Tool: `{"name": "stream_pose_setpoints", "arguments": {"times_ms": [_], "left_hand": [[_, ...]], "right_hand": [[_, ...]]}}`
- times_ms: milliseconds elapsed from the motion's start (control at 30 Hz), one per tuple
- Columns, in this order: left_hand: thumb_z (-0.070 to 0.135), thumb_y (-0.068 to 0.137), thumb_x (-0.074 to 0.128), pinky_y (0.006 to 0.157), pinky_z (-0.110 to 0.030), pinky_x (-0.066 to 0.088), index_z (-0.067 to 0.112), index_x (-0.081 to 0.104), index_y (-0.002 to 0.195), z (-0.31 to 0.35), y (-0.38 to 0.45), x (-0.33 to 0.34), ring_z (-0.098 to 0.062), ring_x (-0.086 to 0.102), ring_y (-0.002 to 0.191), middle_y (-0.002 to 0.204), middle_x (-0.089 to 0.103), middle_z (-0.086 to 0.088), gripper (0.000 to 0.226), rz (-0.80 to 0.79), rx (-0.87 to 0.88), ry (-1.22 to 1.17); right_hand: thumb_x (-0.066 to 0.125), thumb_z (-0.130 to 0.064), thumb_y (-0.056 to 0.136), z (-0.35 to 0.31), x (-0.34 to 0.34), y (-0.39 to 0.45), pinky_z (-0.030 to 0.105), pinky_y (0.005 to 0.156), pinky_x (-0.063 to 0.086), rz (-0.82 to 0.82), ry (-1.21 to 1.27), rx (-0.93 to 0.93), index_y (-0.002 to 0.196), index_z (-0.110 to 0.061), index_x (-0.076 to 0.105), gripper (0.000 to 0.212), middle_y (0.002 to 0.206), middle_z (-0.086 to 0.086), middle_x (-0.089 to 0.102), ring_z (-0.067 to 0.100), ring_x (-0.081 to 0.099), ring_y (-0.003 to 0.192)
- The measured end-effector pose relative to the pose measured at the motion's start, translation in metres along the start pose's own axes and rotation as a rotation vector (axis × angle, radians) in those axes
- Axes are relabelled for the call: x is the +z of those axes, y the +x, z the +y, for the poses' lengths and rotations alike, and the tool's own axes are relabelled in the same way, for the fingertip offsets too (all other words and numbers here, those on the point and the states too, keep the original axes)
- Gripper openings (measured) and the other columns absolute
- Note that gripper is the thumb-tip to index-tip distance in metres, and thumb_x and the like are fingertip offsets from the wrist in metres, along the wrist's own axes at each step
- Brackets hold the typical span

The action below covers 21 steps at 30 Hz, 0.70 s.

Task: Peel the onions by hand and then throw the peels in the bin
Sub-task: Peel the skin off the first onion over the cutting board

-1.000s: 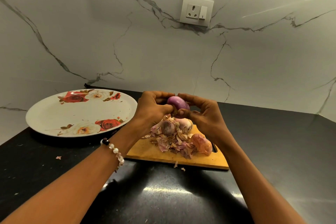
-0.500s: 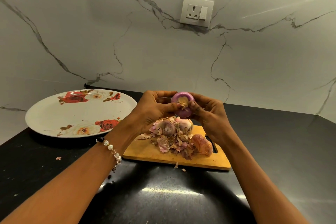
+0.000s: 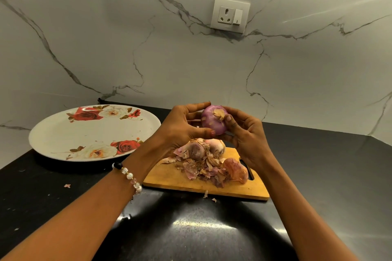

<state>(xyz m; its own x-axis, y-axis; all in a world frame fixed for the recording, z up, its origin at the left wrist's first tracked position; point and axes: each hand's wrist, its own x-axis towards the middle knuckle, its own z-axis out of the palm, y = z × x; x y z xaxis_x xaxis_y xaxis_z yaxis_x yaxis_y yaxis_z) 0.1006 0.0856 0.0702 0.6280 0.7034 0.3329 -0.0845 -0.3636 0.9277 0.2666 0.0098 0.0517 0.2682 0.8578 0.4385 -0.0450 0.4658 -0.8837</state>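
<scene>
Holding a purple onion above the cutting board, your left hand and right hand curling fingers around it, peels piled below, flowered plate at nine o'clock on the counter.

You have four onions — one held, three on the one board — plus one plate and one socket.

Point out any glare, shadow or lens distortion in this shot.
Head view: bright glare patch on the black countertop near the bottom centre; a light streak reflects off the marble wall at upper right. The floral plate casts a dark shadow along its near edge. Wide-angle distortion stretches both forearms toward the corners. The peeled onion is reasonably sharp.
</scene>
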Motion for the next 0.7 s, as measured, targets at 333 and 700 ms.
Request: {"name": "stream_pose_setpoints", "arguments": {"times_ms": [333,700], "left_hand": [[0.008,0.073,0.073,0.081,-0.039,0.058,0.022,0.059,0.121,0.000,0.000,0.000,-0.024,0.060,0.112,0.126,0.060,-0.005,0.052,0.055,0.150,-0.060],[0.006,0.098,0.043,0.081,-0.052,0.056,0.014,0.056,0.131,-0.010,0.003,-0.003,-0.028,0.062,0.111,0.130,0.058,-0.006,0.036,0.003,0.084,-0.047]], "right_hand": [[0.076,-0.022,0.073,-0.007,-0.004,0.001,0.045,0.084,0.058,-0.060,-0.408,-0.184,0.112,-0.013,0.054,0.045,0.108,0.008,0.064,0.027,0.067,0.100],[0.076,-0.015,0.082,0.003,-0.001,0.001,0.023,0.071,0.059,-0.096,-0.897,-0.564,0.106,-0.015,0.073,0.025,0.115,0.007,0.057,0.014,0.062,0.099]]}}
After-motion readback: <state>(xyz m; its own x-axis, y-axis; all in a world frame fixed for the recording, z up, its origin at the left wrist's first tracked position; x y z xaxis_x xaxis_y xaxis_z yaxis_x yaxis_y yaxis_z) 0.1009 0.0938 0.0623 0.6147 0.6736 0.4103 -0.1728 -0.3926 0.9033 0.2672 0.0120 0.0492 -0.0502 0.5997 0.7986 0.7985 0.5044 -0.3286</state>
